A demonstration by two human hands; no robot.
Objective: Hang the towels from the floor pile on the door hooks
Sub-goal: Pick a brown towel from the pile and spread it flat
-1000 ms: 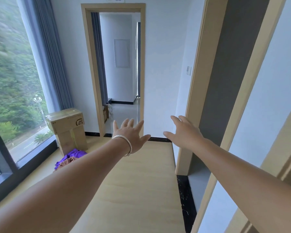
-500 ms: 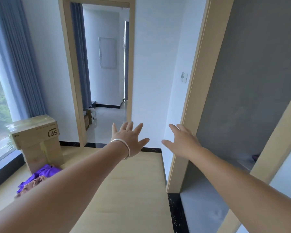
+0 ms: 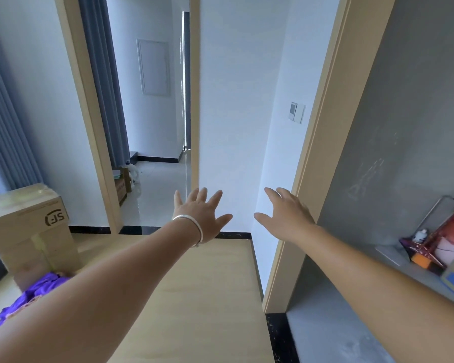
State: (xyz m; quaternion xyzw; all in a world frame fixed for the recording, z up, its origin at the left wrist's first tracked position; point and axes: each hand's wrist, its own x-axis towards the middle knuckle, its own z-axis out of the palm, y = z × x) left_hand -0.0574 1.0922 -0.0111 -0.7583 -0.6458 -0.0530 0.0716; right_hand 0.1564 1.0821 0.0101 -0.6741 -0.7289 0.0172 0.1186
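A pile of towels [image 3: 34,293], purple on top, lies on the wooden floor at the lower left, partly hidden by my left forearm. My left hand [image 3: 201,213], with a silver bracelet on the wrist, is stretched forward with fingers spread and holds nothing. My right hand [image 3: 286,213] reaches forward beside it, fingers straight, also empty. Both hands hang in the air well to the right of the pile. No door hooks show in this view.
A cardboard box [image 3: 26,226] stands behind the pile, by the grey curtain [image 3: 0,121]. An open doorway [image 3: 152,127] leads to a tiled room ahead. At the right, a wooden frame [image 3: 323,132] borders a grey recess holding red and blue items [image 3: 446,247].
The view has swung to the right and moved forward. The window has left the frame, and the grey recess with its items has come into sight. Both hands stay stretched out and empty.
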